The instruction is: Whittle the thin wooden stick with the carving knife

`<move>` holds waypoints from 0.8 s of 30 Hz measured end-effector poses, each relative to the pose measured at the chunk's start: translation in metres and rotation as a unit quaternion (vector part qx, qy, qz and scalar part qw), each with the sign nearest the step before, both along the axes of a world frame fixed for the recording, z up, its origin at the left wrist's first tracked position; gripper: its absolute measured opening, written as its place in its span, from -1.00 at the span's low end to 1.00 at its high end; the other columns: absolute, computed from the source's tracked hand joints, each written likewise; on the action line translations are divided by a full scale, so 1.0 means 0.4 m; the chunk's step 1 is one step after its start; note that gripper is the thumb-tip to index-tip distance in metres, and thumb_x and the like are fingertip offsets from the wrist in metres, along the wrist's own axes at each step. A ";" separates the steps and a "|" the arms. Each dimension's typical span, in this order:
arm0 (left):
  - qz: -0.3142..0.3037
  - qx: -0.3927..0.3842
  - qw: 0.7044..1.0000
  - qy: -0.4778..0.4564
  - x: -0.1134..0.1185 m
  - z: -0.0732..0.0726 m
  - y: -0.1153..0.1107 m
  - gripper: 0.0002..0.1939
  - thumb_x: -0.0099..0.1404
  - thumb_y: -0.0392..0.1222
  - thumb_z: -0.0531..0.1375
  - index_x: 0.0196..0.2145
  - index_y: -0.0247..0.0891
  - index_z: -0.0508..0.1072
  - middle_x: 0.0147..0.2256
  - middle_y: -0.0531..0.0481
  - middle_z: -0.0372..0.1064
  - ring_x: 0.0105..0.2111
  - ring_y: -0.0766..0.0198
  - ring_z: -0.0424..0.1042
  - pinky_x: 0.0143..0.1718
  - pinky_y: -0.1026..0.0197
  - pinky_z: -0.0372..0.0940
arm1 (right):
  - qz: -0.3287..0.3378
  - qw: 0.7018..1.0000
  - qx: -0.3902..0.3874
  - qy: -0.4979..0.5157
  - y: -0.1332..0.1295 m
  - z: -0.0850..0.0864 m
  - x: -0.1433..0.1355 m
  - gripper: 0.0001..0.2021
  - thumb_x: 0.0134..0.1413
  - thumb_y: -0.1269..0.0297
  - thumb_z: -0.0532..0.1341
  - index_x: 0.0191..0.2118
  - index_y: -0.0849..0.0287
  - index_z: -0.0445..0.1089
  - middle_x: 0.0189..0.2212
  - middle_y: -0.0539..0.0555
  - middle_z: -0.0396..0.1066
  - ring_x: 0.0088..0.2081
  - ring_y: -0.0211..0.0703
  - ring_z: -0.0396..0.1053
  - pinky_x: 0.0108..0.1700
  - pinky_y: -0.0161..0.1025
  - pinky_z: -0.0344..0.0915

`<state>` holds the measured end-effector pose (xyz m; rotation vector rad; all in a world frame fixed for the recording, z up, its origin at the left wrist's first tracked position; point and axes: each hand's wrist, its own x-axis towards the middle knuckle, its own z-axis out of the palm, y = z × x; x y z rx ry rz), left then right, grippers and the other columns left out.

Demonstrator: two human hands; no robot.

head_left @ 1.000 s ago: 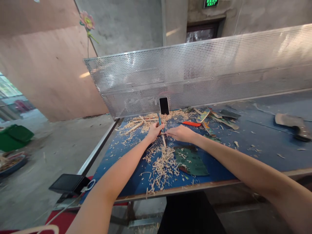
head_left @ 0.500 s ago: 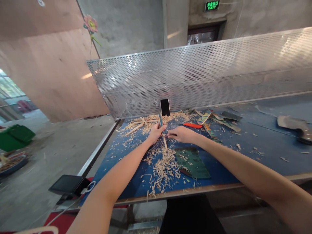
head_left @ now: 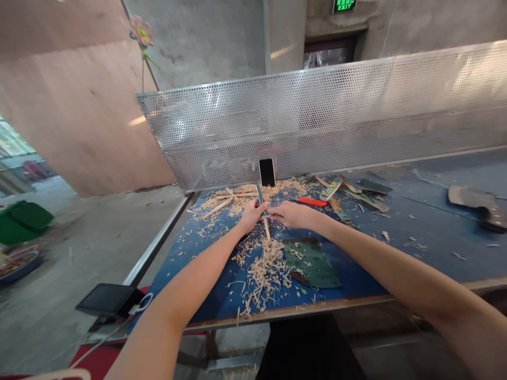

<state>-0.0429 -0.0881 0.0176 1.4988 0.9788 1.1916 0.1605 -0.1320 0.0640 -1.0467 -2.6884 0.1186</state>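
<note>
My left hand (head_left: 251,216) is closed around a narrow wooden strip (head_left: 267,232), blue on its far part and bare pale wood at the near end. The strip slants toward me, its near end over a heap of curled wood shavings (head_left: 265,274). Close by on the right, my right hand (head_left: 292,215) is closed on a thin blade (head_left: 267,216) lying across the strip; its handle is hidden in my fingers. Something dark lies partly hidden under my left wrist. Right of the heap, a dark green sheet (head_left: 312,264) has shavings on it.
A phone (head_left: 266,172) leans against the perforated metal screen (head_left: 237,126). An orange-red tool (head_left: 312,202) and painted wood scraps (head_left: 364,196) lie to the right, a curved brown piece (head_left: 471,200) farther off. At the table's left corner is a black screen device (head_left: 109,300) with a cable.
The blade and my right hand have shifted slightly away from me along the strip. My left hand keeps its grip on the strip. The whole view has moved a little.
</note>
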 end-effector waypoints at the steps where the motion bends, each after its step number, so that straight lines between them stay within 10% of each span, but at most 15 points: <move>1: -0.003 -0.003 1.000 0.000 0.000 0.000 -0.001 -0.65 0.30 0.04 0.43 -0.24 -0.26 0.46 -0.54 0.17 0.26 -0.65 0.46 0.09 -0.62 0.34 0.04 | 0.010 1.000 -0.003 0.000 -0.001 0.004 0.000 -0.78 0.49 0.27 0.14 -0.10 0.11 0.56 -0.34 0.13 0.56 -0.37 -0.12 0.35 -0.31 -0.18 0.01; 10: 0.013 -0.005 1.000 0.002 0.000 0.002 -0.003 -0.68 0.28 -0.01 0.44 -0.21 -0.27 0.48 -0.42 0.06 0.41 -0.51 0.37 0.34 -0.53 0.34 0.26 | -0.007 0.998 0.063 0.022 -0.016 -0.024 0.011 -0.72 0.52 0.21 0.09 -0.05 0.10 0.57 -0.19 0.15 0.65 -0.28 -0.08 0.47 -0.27 -0.18 0.06; 20: 0.009 0.011 1.000 -0.001 -0.003 -0.005 -0.001 -0.64 0.28 0.04 0.43 -0.24 -0.27 0.46 -0.48 0.12 0.36 -0.63 0.46 0.14 -0.61 0.34 0.05 | 0.018 0.999 -0.049 0.015 -0.019 -0.024 0.005 -0.77 0.45 0.26 0.17 -0.24 0.11 0.54 -0.44 0.07 0.56 -0.42 -0.16 0.37 -0.32 -0.21 0.09; 24: 0.011 0.025 1.000 0.001 -0.002 -0.002 -0.002 -0.68 0.28 0.02 0.41 -0.24 -0.27 0.46 -0.46 0.10 0.39 -0.59 0.44 0.19 -0.55 0.34 0.12 | 0.015 0.998 0.020 0.057 -0.025 -0.035 0.015 -0.73 0.51 0.21 0.14 -0.13 0.10 0.59 -0.26 0.13 0.66 -0.32 -0.12 0.48 -0.26 -0.20 0.18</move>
